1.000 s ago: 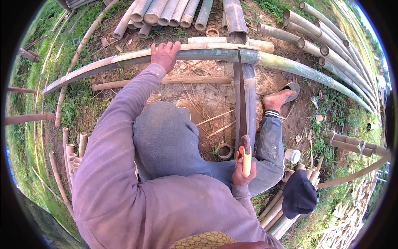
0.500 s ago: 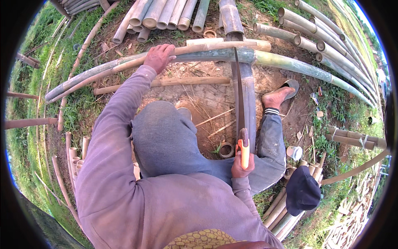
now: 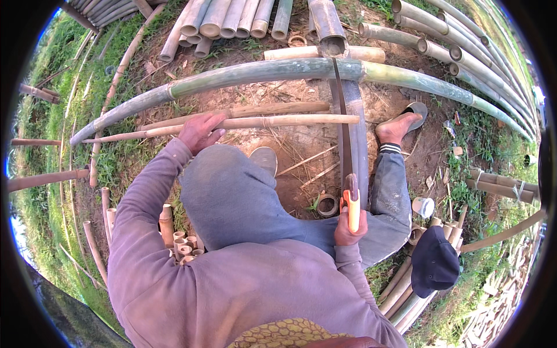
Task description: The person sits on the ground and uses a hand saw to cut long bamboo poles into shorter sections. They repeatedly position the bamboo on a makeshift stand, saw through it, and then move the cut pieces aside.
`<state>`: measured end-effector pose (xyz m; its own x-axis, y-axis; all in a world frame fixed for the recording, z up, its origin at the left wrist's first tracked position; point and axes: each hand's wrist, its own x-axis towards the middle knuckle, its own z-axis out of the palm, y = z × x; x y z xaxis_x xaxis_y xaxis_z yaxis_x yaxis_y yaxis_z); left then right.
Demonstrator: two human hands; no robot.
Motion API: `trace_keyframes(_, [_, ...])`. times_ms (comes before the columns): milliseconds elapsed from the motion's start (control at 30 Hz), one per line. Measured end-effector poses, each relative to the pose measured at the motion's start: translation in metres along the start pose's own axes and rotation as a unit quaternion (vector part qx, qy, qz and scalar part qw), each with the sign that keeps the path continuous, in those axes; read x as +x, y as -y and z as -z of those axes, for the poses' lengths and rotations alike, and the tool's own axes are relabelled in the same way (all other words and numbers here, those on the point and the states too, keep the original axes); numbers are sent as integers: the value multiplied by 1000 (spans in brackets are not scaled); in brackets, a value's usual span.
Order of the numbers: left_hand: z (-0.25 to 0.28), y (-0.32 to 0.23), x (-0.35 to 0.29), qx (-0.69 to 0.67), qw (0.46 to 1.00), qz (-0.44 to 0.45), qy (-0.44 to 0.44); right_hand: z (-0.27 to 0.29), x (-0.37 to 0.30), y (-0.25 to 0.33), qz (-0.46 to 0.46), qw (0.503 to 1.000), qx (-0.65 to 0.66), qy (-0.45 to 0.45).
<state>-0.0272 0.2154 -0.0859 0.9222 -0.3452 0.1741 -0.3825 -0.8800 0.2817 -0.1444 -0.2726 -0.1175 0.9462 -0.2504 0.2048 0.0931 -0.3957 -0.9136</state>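
Observation:
My left hand (image 3: 200, 132) is closed on a slender tan bamboo pole (image 3: 290, 120), with the thumb on its near side. Just beyond it lies a second slim bamboo pole (image 3: 278, 108), almost parallel. My right hand (image 3: 350, 227) grips the orange handle of a hand saw (image 3: 341, 110), whose long dark blade points away from me. Along the blade runs a thick grey bamboo length (image 3: 357, 145). Across the far end of that length rests a big green bamboo pole (image 3: 232, 78), bending to both sides in this view. The blade's tip reaches the green pole.
Cut bamboo (image 3: 238, 20) is piled at the far side, with more poles (image 3: 464, 55) at far right. Short bamboo pieces (image 3: 184, 246) stand by my left side. A dark cap (image 3: 435, 261) and a white cup (image 3: 423, 206) lie right of my bent leg.
My left hand has drawn the slender bamboo pole toward me, away from the green pole, to beside the other slim one. My right hand keeps hold of the saw.

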Motion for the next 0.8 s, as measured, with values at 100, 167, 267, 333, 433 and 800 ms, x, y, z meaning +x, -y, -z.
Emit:
trace_keyframes(100, [40, -3, -1, -49, 997, 53, 2, 2, 7, 2, 35, 999, -13, -9])
trace_keyframes(167, [49, 1, -17, -40, 993, 88, 62, -2, 6, 0, 36, 999, -7, -3])
trace_keyframes(267, [28, 2, -5, -50, 953, 97, 282, 2, -2, 3, -23, 999, 18, -27])
trace_keyframes(333, [4, 16, -77, -40, 941, 113, 317, -10, 9, 3, -64, 995, 53, 53])
trace_keyframes(433, [-23, 7, 2, 13, 978, -13, 208, 12, -8, 7, -77, 997, 19, 9])
trace_keyframes(800, [-28, -19, 220, 165, 979, 44, 107, 9, -10, 52, -34, 997, 50, 47])
